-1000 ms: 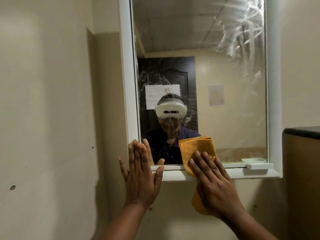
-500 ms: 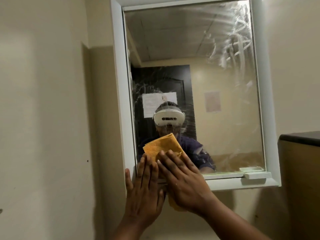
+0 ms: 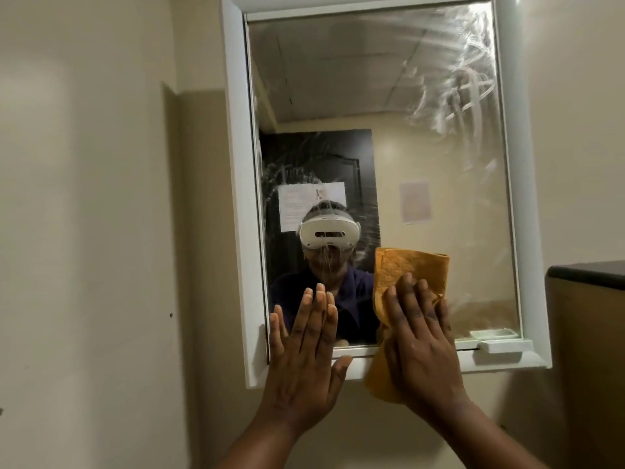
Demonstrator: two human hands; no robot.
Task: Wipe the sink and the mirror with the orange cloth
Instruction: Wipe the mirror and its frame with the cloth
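Note:
A white-framed mirror (image 3: pixel 422 164) hangs on the beige wall, with streaky smears at its upper right. My right hand (image 3: pixel 419 343) presses the folded orange cloth (image 3: pixel 411 265) flat against the lower middle of the glass, and the cloth's tail hangs below the frame. My left hand (image 3: pixel 306 360) lies flat with fingers spread on the lower left corner of the mirror and its frame, holding nothing. The sink is out of view.
A small white ledge (image 3: pixel 500 345) juts from the frame's bottom right. A dark-topped cabinet (image 3: pixel 588 272) stands close on the right. The wall on the left steps out at a vertical edge (image 3: pixel 169 231).
My right hand has slid the cloth from the mirror's lower left back toward the right. My left hand has stayed flat at the lower left corner. The view has tilted upward.

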